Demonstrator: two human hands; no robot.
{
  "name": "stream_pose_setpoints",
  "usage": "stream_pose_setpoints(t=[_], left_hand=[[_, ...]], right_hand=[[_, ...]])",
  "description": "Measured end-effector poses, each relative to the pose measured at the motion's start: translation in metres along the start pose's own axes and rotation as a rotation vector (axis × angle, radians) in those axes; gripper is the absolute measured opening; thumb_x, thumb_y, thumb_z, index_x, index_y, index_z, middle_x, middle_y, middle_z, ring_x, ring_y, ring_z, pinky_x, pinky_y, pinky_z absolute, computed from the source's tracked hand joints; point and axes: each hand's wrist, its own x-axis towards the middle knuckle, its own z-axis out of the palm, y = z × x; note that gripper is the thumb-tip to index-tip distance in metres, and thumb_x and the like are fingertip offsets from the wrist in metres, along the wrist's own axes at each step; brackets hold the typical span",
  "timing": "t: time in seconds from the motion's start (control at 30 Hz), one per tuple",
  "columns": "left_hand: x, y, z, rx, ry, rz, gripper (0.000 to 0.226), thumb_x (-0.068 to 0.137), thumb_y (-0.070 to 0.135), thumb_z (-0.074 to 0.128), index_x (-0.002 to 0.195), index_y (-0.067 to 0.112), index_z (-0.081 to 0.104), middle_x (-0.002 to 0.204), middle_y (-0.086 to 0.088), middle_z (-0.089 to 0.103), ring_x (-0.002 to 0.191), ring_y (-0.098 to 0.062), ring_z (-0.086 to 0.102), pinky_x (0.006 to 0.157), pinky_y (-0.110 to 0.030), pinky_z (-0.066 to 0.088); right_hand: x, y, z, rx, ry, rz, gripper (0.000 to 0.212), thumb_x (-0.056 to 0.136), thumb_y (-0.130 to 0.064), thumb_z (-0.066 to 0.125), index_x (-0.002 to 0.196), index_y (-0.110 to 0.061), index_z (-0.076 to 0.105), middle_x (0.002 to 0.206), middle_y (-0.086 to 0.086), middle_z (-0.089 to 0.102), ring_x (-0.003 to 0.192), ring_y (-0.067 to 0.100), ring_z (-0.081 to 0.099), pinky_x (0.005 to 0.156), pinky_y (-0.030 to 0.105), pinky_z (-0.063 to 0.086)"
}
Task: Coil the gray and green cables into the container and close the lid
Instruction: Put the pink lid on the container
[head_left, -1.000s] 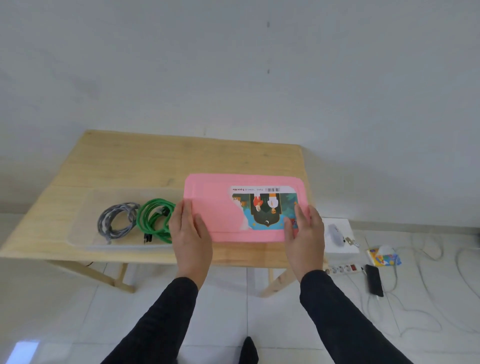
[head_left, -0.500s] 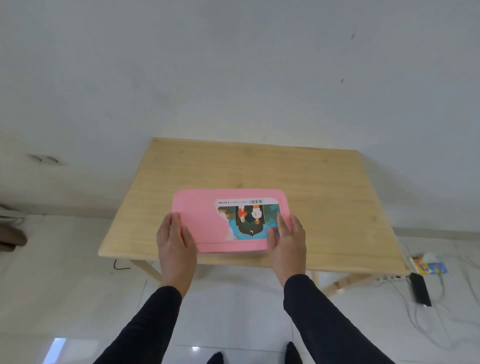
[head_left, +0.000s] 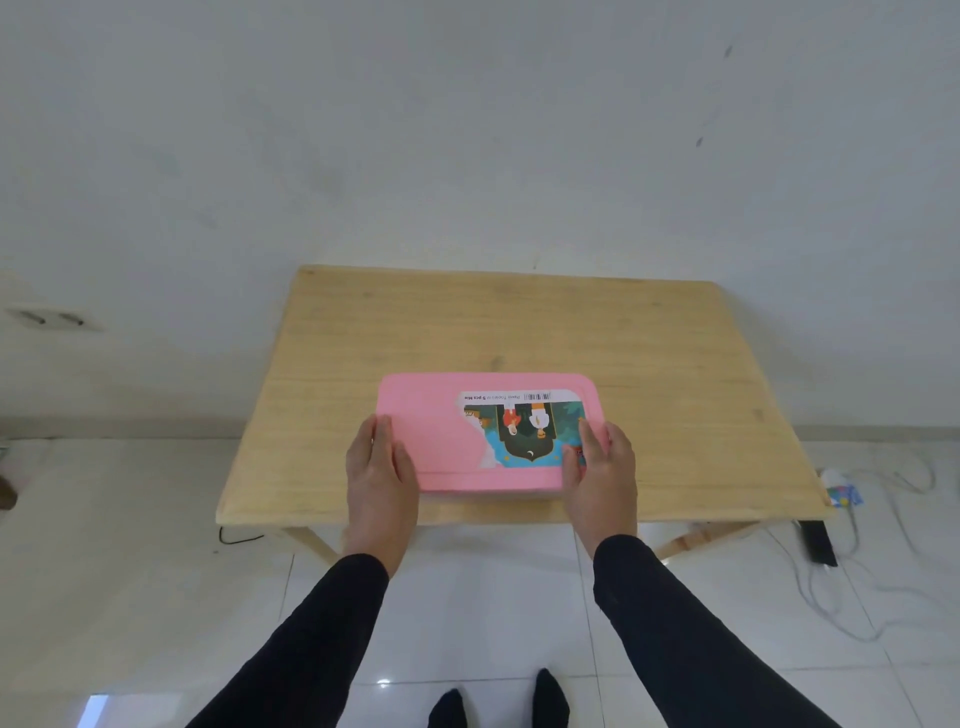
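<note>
While the pink lid (head_left: 441, 441) lies flat over the container near the front edge of the wooden table (head_left: 519, 322), the cables are hidden beneath it and the container itself shows only as a thin pale edge under the lid's near side. At the lid's left end, the left hand (head_left: 382, 467) rests with straight fingers laid on its near left corner, thumb on the top surface, so its grip is released and merely pressing. Across the lid's right half sits a torn picture label (head_left: 524, 431) with a barcode strip. At the lid's right end, the right hand (head_left: 602, 467) lies likewise with fingers extended along the edge, thumb on the label, pressing rather than clasping. Right of the table, on the tiled floor (head_left: 156, 571), lie white cords (head_left: 852, 613) and a black device (head_left: 820, 541).
</note>
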Motion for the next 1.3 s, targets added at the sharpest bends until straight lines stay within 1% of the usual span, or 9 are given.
stream_pose_setpoints(t=[0.1,0.2,0.3,0.5,0.7,0.9,1.0,1.2,1.3], left_hand=[[-0.001,-0.003,0.002,-0.039,0.013,0.009,0.044,0.099,0.019,0.035,0.141,0.009,0.034,0.151,-0.010,0.028,0.138,-0.021,0.028,0.111,-0.024,0.018],[-0.001,-0.005,0.003,-0.081,0.010,-0.001,0.043,0.099,0.021,0.031,0.142,0.015,0.034,0.150,-0.009,0.031,0.138,-0.021,0.029,0.112,-0.027,0.021],[0.000,-0.006,0.004,-0.105,0.000,-0.006,0.043,0.099,0.021,0.031,0.142,0.018,0.033,0.138,-0.009,0.045,0.127,-0.021,0.042,0.102,-0.026,0.030],[0.031,0.003,0.012,-0.095,0.022,-0.008,0.043,0.099,0.018,0.032,0.141,0.017,0.036,0.135,-0.013,0.049,0.122,-0.025,0.046,0.098,-0.022,0.029],[0.096,0.030,0.036,-0.102,0.036,0.026,0.043,0.099,0.020,0.030,0.142,0.018,0.033,0.135,-0.012,0.048,0.122,-0.024,0.045,0.095,-0.020,0.027],[0.175,0.057,0.074,-0.118,0.040,0.004,0.043,0.099,0.020,0.030,0.142,0.018,0.033,0.136,-0.012,0.046,0.123,-0.023,0.044,0.102,-0.026,0.031],[0.204,0.065,0.092,-0.110,0.044,-0.021,0.043,0.099,0.019,0.030,0.142,0.017,0.034,0.134,-0.013,0.048,0.121,-0.023,0.045,0.096,-0.022,0.029],[0.235,0.069,0.109,-0.107,0.027,-0.060,0.043,0.099,0.020,0.030,0.142,0.018,0.034,0.137,-0.010,0.047,0.122,-0.020,0.044,0.097,-0.022,0.030],[0.247,0.068,0.112,-0.110,0.019,-0.056,0.043,0.099,0.019,0.030,0.142,0.018,0.034,0.138,-0.010,0.046,0.124,-0.019,0.043,0.099,-0.022,0.029]], right_hand=[[-0.002,0.003,-0.002,0.125,-0.036,0.045,0.040,0.090,-0.015,0.054,0.130,-0.010,0.050,0.136,0.019,0.040,0.127,0.029,0.040,0.102,0.036,0.039],[-0.001,0.004,-0.009,0.276,-0.126,0.160,0.042,0.092,-0.024,0.052,0.133,-0.027,0.046,0.121,0.004,0.050,0.111,0.018,0.049,0.095,0.024,0.035],[0.001,0.002,-0.011,0.349,-0.161,0.221,0.042,0.092,-0.028,0.051,0.133,-0.034,0.044,0.114,-0.004,0.052,0.101,0.013,0.049,0.093,0.022,0.034],[0.029,-0.003,-0.006,0.366,-0.143,0.234,0.042,0.091,-0.029,0.052,0.132,-0.033,0.045,0.105,0.000,0.053,0.096,0.015,0.050,0.091,0.022,0.034],[0.107,-0.006,0.003,0.390,-0.136,0.209,0.043,0.092,-0.032,0.051,0.133,-0.034,0.044,0.107,-0.003,0.050,0.099,0.013,0.048,0.090,0.019,0.032],[0.197,0.000,0.023,0.390,-0.166,0.193,0.045,0.092,-0.034,0.050,0.136,-0.033,0.041,0.117,0.002,0.052,0.102,0.012,0.046,0.093,0.021,0.032],[0.233,0.006,0.034,0.393,-0.184,0.187,0.045,0.092,-0.033,0.050,0.136,-0.033,0.041,0.122,0.004,0.052,0.102,0.012,0.046,0.093,0.022,0.033],[0.270,0.011,0.049,0.341,-0.239,0.157,0.046,0.092,-0.035,0.049,0.137,-0.031,0.039,0.124,0.007,0.053,0.105,0.016,0.047,0.092,0.023,0.034],[0.277,0.011,0.055,0.328,-0.244,0.159,0.047,0.092,-0.035,0.049,0.137,-0.031,0.039,0.124,0.007,0.054,0.101,0.013,0.046,0.091,0.021,0.032]])
